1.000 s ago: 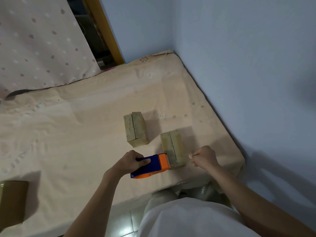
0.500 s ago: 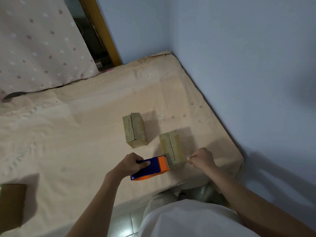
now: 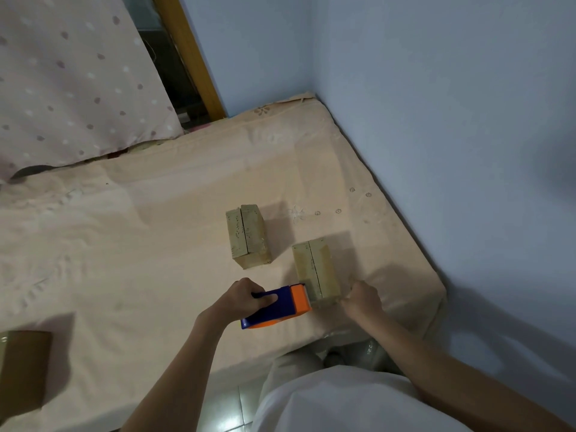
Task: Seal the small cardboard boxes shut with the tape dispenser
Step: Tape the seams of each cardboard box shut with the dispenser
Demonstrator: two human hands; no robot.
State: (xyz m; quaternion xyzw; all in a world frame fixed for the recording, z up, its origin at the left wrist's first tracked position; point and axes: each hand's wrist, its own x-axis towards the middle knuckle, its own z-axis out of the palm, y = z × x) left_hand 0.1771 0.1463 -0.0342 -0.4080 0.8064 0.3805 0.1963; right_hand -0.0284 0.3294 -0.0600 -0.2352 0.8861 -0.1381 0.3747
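Fingers (image 3: 249,299) of the left hand (image 3: 241,299) are gripping the tape dispenser (image 3: 279,307) against the near box (image 3: 318,271).
Right hand (image 3: 361,299) is curling closed beside that box; whether it is pinching tape is unclear.

Left hand (image 3: 241,299): fingers curled around the handle of the blue-and-orange tape dispenser (image 3: 277,307), thumb laid along its top.
Left forearm: bare, reaching up from lower centre.
Right hand (image 3: 361,299): loosely fisted, knuckles up, beside the near box (image 3: 316,271).
Right forearm: bare, extending in from lower right.
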